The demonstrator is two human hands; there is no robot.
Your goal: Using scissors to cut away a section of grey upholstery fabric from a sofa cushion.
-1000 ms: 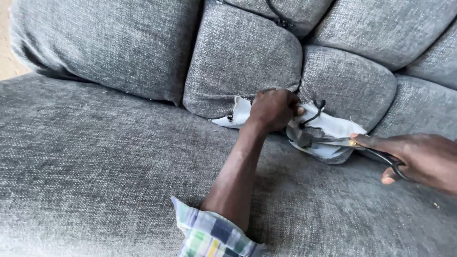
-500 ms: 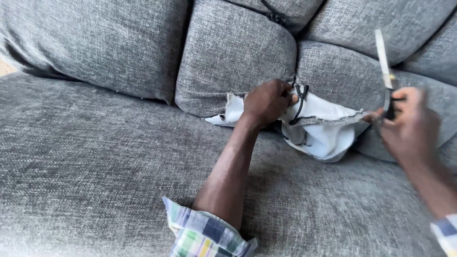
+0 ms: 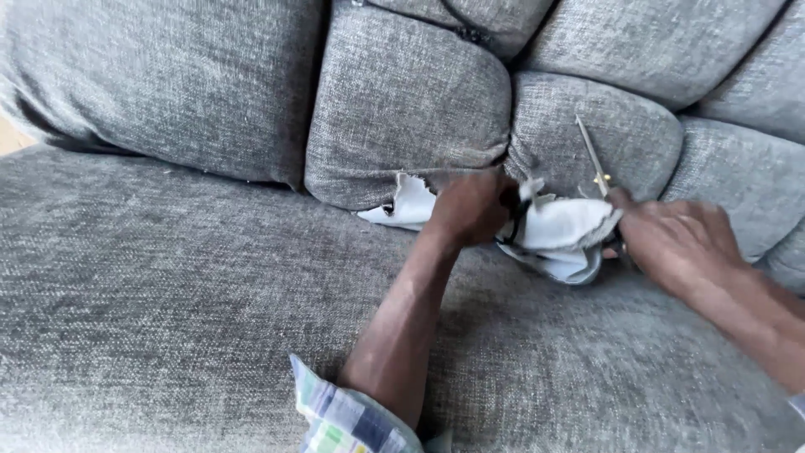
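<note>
I watched the left hand clench the white cloth while the right hand gripped scissors, whose blades risked nicking the sofa cushion.

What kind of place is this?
Probably a living room at home: a grey fabric sofa with plump back cushions, where the left hand grips white cloth and the right hand holds scissors.

A: anyone spot packages, labels, signs or screens here?
B: nope, none that I can see. nothing of that kind anywhere on the sofa, edge to edge.
</note>
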